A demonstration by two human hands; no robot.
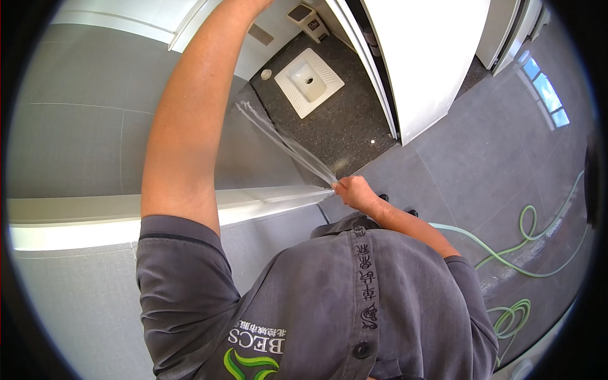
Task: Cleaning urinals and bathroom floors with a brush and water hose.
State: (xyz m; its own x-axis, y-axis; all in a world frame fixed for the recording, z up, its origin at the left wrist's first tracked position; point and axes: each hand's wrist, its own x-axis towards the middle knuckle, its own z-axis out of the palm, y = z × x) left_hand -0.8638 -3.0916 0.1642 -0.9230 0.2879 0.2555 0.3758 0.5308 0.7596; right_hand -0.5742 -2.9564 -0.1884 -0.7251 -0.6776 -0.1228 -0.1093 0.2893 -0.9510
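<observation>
Water sprays in a fan (285, 140) from my right hand (356, 192), which is closed around the end of a hose. The hose end itself is mostly covered by my fingers. The spray crosses the doorway of a toilet stall and strikes the lower part of a grey tiled wall (259, 126). Beyond it, a white ceramic squat toilet (308, 83) is set into the dark speckled floor (327, 130). My left arm (190, 118) reaches up past the top edge of the picture, so the left hand is out of view.
A pale green hose (494, 256) loops across the grey tiled floor (465, 175) at the right. A white stall door (427, 61) stands beside the doorway. A lidded bin (308, 21) is at the back, and a small round white object (266, 74) lies by the wall.
</observation>
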